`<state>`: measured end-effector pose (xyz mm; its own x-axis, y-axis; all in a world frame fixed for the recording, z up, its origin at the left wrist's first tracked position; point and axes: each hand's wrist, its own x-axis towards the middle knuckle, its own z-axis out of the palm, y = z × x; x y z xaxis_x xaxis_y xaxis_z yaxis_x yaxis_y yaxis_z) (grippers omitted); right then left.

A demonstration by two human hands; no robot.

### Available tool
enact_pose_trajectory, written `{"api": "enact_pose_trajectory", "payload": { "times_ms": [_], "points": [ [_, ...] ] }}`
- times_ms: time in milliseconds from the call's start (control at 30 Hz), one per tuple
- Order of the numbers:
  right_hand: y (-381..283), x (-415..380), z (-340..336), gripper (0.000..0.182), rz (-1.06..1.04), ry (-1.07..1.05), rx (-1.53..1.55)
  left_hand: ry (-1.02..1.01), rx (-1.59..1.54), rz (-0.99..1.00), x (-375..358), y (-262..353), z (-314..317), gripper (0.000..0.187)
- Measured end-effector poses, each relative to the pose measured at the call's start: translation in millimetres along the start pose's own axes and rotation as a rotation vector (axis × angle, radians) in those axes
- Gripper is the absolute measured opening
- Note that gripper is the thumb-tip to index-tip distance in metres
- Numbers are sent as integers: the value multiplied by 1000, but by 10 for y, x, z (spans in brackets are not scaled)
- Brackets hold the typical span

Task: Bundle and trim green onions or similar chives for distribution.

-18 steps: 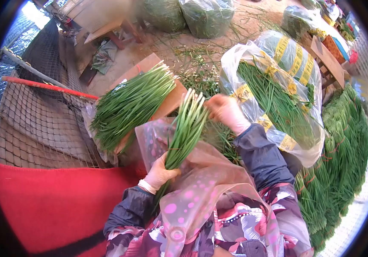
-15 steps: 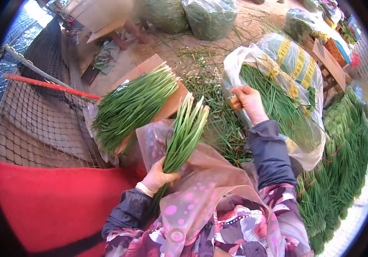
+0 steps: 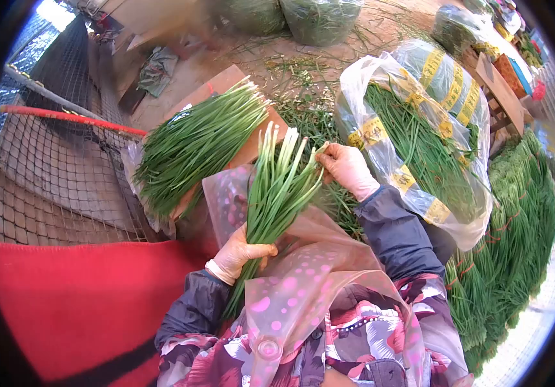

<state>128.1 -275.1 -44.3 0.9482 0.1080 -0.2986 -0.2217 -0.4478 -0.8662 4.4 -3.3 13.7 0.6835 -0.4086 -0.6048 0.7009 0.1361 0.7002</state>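
A bunch of garlic chives (image 3: 276, 193) stands up in my left hand (image 3: 237, 255), which is wrapped round its leafy lower part, pale stalk ends upward. With fingers pinched together, my right hand (image 3: 350, 170) touches the upper right side of the bunch, at the end of a chive stalk. Left of the bunch, a heap of chives (image 3: 200, 142) lies across a brown board (image 3: 276, 119). A clear plastic apron (image 3: 297, 284) with pink dots covers my lap.
A clear bag with yellow printed tape (image 3: 390, 155) holds chives at the right. Banded chive bundles (image 3: 516, 219) are stacked beyond it. Trimmings (image 3: 313, 119) litter the ground. Netting (image 3: 51, 174), a red pole (image 3: 74, 119) and red cloth (image 3: 84, 303) are at the left.
My right hand has moved left and down, from the bag's edge to the chives' stalk ends. The bunch has spread wider in my left hand. The whole view has shifted slightly.
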Motion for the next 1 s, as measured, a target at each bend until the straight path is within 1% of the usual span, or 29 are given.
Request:
{"api": "enact_pose_trajectory", "payload": {
  "times_ms": [67, 133, 167, 200, 233, 300, 333, 400, 433, 467, 500, 567, 600, 633, 667, 700, 733, 767, 800, 833, 867, 900, 933, 967, 1000],
  "points": [
    [80, 36, -28, 23, -37, 53, 70, -2, 11, -20, -47, 22, -11, 36],
    [32, 49, -248, 23, 37, 162, 392, 1, 49, -62, -107, 33, -60, 33],
    [25, 35, -391, 23, 40, 265, 360, 2, 46, -62, -130, 31, -109, 33],
    [308, 202, -493, 23, -12, 348, 353, 5, 25, -57, -159, 19, -169, 31],
    [342, 219, -630, 22, 88, 315, 157, 10, 7, -52, -190, 12, -215, 30],
    [312, 164, -666, 30, -4, 136, -701, 46, -3, -47, -266, 33, -232, 29],
    [249, 127, -639, 30, -1, 139, -700, 48, -5, -56, -276, 50, -239, 29],
    [23, 55, -499, 50, -330, 156, -294, 45, -15, -63, -255, 50, -211, 29],
    [-177, 42, -431, 65, -316, 5, -55, 42, -7, -63, -245, 49, -192, 30],
    [-318, 30, -363, 70, -407, -67, -2, 39, 3, -63, -242, 48, -172, 31],
    [-419, 3, -276, 55, -497, -49, -67, 38, 8, -67, -240, 50, -151, 31],
    [-374, 192, -118, 31, -451, -255, -506, 17, 32, -67, -241, 57, -122, 32],
    [-336, 210, -89, 31, -452, -255, -505, 18, 33, -67, -244, 58, -136, 32],
    [-303, 223, -60, 22, -496, -96, -573, 12, 49, -51, -253, 49, -165, 34],
    [-263, 234, -24, 18, -537, 61, -636, 7, 62, -38, -280, 38, -201, 35],
    [-171, 322, -106, 17, -498, 216, -662, 12, 58, -41, -336, 43, -254, 35],
    [-50, 421, -262, 16, -433, 323, -652, 9, 27, -62, -406, 63, -327, 36],
    [16, 459, -438, 15, -324, 333, -712, 7, -4, -79, -473, 74, -400, 37],
    [280, 508, -527, 16, -287, 305, -911, 29, -6, -97, -542, 62, -484, 39],
    [438, 413, -552, 17, -199, 201, -1162, 42, -3, -97, -607, 90, -532, 39],
    [629, 323, -548, 15, -203, 56, -1402, 72, 15, -50, -667, 119, -568, 38],
    [835, 169, -534, 15, -301, 15, -1499, 101, 33, -2, -719, 149, -611, 37],
    [1014, 14, -487, 17, -137, -158, -1634, 132, 22, 16, -768, 168, -662, 35],
    [1414, -54, -475, 17, -68, -264, -1631, 142, 17, 26, -802, 174, -739, 35],
    [1709, -197, -465, 19, -111, -310, -1701, 128, -12, 63, -832, 172, -827, 38]
  ]
}}
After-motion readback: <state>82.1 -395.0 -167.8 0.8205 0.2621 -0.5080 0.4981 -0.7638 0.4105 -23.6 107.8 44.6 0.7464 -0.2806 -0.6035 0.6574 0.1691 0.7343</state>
